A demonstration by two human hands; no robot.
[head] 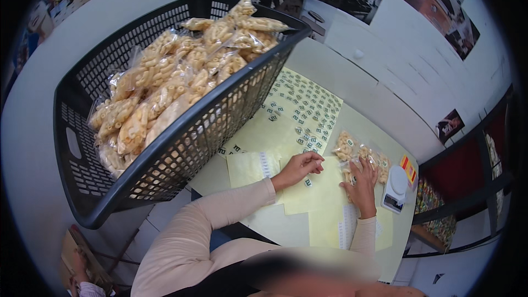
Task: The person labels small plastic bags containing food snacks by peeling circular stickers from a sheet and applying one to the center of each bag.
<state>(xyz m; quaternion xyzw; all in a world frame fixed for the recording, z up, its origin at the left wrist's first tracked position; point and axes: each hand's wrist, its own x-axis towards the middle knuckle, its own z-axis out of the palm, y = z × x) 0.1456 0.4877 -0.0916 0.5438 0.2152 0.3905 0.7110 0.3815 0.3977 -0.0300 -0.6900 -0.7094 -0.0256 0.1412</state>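
Observation:
My right hand lies spread over a clear bag of tube-shaped snacks on the right part of the table. More small bags with round stickers lie just above and beside it. To the left, my left hand hovers with curled fingers over yellow backing sheets; whether something small is between its fingertips cannot be told. One round sticker sits below it on a yellow sheet. Many more round stickers cover the sheet further up.
A large black plastic basket full of bagged snacks stands at the left. A white digital scale is at the table's right edge, beside a red and yellow packet. Strips of small labels lie near my body. Another person's hand shows lower left.

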